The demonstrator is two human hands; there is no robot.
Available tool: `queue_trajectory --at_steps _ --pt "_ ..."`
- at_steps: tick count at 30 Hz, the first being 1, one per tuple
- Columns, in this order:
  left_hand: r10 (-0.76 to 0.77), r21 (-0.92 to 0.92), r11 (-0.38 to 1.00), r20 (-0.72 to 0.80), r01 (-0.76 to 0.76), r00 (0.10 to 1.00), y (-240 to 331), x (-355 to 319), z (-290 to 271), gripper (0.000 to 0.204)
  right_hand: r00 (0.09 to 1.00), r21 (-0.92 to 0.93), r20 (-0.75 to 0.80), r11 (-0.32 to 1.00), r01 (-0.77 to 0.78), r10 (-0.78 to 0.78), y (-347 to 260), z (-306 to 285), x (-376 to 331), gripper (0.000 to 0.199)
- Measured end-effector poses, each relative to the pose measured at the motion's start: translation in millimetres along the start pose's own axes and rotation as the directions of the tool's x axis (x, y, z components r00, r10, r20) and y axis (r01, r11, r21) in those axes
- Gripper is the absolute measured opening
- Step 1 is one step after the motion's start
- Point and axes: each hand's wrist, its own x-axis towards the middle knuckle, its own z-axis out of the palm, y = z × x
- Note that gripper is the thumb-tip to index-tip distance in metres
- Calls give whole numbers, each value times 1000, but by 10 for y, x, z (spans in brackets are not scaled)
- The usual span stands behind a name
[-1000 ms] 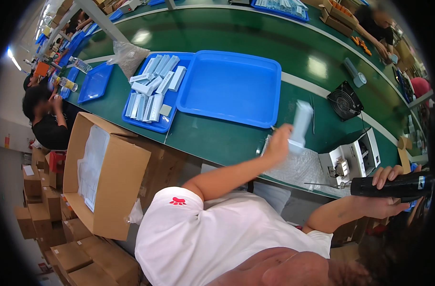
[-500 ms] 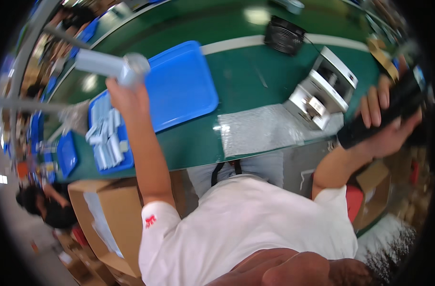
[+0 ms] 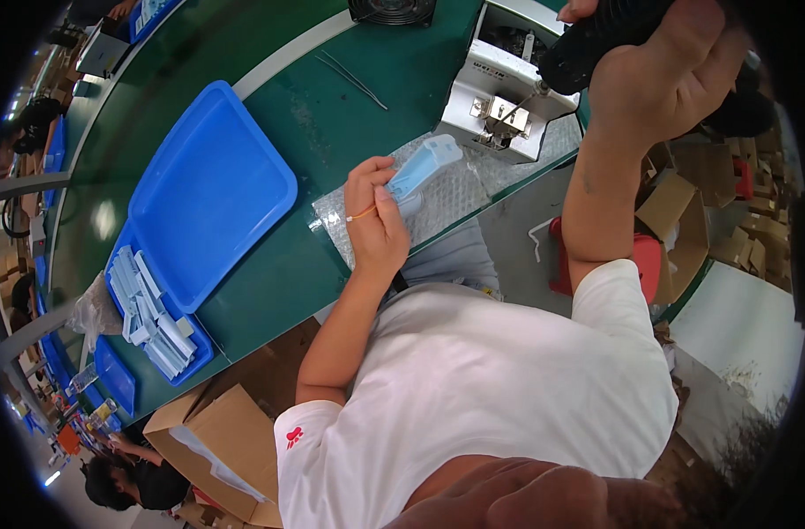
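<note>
A light-blue plastic housing (image 3: pixel 426 165) is held in my left hand (image 3: pixel 376 220), its open inner side partly visible. My fingers wrap its lower end, above the bubble wrap (image 3: pixel 473 172). At the upper right, my right hand (image 3: pixel 654 88) grips a black electric screwdriver (image 3: pixel 588 44). Its slim bit points down and left at the front of a silver screw feeder (image 3: pixel 491 79), close to the metal pick-up block (image 3: pixel 499 119). Whether the bit touches a screw is too small to tell.
An empty-looking blue tray (image 3: pixel 213 194) overlaps another blue tray (image 3: pixel 200 353) with several light-blue plastic parts. Tweezers (image 3: pixel 354 79) lie on the green table, and a black fan (image 3: pixel 392 9) stands at the back. Cardboard boxes (image 3: pixel 231 441) and a red stool (image 3: pixel 561 256) are below.
My left hand has moved right with the housing, from over the trays to above the bubble wrap. The screwdriver has come over to the screw feeder. The view has turned.
</note>
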Motion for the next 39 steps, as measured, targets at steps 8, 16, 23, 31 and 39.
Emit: queue_trajectory --at_steps 8,16,23,31,39 --pt "149 68 987 -22 -147 989 -32 -63 49 19 897 259 154 860 -441 414 315 -690 -143 72" --pt "166 89 983 -40 -162 985 -59 -82 17 18 925 716 348 595 -366 150 102 -511 -418 70" --pt "155 81 985 -58 -150 986 -63 -88 28 17 933 502 270 792 -348 239 119 -271 -494 91" --pt "143 78 987 -28 -141 989 -45 -92 19 21 920 458 270 802 -383 285 118 -264 -542 92" --pt "157 97 983 -23 -154 987 -50 -85 25 20 928 411 207 833 -370 310 131 -234 -606 93"
